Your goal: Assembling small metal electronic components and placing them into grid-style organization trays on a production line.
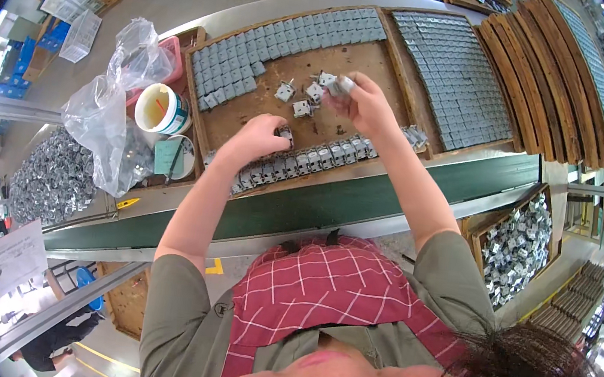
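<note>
A wooden tray (336,63) lies before me, with rows of flat grey metal parts (294,35) packed along its far and left sides. Several loose small metal parts (302,108) rest on its bare middle. Along the near edge stands a row of silvery metal parts (313,162). My left hand (258,138) is closed at the left part of this row, thumb and fingers pinching a small metal part (285,138). Above the loose parts, my right hand (365,107) grips another small metal part (344,84), blurred by motion, so its exact shape is unclear.
A second full tray (451,79) adjoins on the right, beside stacked wooden trays (546,75). A white bucket (163,111), clear plastic bags (103,119) and a heap of metal parts (54,177) are at left. A green strip (298,222) runs along the near side.
</note>
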`<state>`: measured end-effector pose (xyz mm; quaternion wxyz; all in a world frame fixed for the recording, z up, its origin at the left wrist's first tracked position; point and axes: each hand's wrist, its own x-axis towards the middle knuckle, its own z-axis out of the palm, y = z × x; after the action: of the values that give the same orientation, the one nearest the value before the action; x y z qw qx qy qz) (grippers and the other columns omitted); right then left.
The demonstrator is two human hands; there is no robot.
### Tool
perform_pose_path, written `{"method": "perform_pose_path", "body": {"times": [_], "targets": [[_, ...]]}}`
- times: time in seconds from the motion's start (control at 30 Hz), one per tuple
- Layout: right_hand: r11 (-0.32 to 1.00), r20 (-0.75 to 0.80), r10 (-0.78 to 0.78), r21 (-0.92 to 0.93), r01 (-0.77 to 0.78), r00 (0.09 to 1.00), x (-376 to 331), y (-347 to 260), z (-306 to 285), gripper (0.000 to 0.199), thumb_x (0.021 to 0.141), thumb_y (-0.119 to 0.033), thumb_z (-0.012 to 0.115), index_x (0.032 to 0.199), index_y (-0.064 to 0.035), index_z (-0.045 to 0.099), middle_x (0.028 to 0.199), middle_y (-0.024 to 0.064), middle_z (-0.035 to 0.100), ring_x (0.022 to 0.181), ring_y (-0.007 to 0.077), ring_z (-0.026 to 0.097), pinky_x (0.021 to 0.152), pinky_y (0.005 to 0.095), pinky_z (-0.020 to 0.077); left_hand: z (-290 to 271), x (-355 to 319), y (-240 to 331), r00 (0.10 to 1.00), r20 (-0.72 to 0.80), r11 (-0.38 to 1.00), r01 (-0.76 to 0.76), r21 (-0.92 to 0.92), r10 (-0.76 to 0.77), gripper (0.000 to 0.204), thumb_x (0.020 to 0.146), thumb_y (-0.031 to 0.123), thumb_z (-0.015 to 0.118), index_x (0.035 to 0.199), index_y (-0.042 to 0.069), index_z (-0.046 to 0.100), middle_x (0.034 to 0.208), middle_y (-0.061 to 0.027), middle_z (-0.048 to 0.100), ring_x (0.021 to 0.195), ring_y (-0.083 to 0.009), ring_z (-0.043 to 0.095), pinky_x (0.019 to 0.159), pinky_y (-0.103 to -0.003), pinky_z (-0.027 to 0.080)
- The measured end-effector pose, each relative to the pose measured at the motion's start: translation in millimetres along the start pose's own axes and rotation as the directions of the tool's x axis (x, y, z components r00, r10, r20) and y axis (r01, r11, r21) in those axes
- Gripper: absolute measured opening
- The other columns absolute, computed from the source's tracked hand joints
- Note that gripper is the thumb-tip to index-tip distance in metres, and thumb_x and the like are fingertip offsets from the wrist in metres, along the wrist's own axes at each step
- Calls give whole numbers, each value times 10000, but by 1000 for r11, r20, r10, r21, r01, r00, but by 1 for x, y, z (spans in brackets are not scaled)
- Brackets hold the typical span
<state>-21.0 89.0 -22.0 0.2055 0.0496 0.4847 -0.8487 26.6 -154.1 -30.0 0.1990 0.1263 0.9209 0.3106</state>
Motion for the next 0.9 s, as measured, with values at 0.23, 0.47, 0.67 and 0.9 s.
{"method": "perform_pose_path", "body": {"times": [0.23,0.47,0.67,0.9], "targets": [[982,50,133,130,-139,990,-62,18,-22,200,936,-160,596,1079,-24,629,913,36,653,689,94,617,574,210,522,-8,45,11,899,-421,948,19,318,124,420,754,188,635,1167,120,609,979,-188,625,910,-349,634,838,-417,516],[986,172,95,117,-116,981,-93,25,-29,257,854,-65,670,1102,-12,627,937,57,665,707,69,587,560,183,457,-10,58,-17,847,-512,976,-36,215,143,331,821,108,549,1147,109,606,990,-189,648,888,-338,651,803,-383,528],[982,113,146,104,-158,983,-103,30,-37,279,858,-40,644,1128,24,608,968,87,667,712,129,645,566,201,509,6,-7,17,997,-52,-308,-65,-949,-51,266,872,158,554,1105,38,599,992,-187,664,888,-303,658,783,-370,555],[957,248,225,126,-261,942,-117,25,-11,354,874,-30,612,1210,60,548,1017,120,649,889,201,684,717,282,593,68,-56,67,933,-173,-220,-249,-943,-314,278,909,126,578,1170,34,555,1076,-115,625,983,-195,610,806,-283,510]]}}
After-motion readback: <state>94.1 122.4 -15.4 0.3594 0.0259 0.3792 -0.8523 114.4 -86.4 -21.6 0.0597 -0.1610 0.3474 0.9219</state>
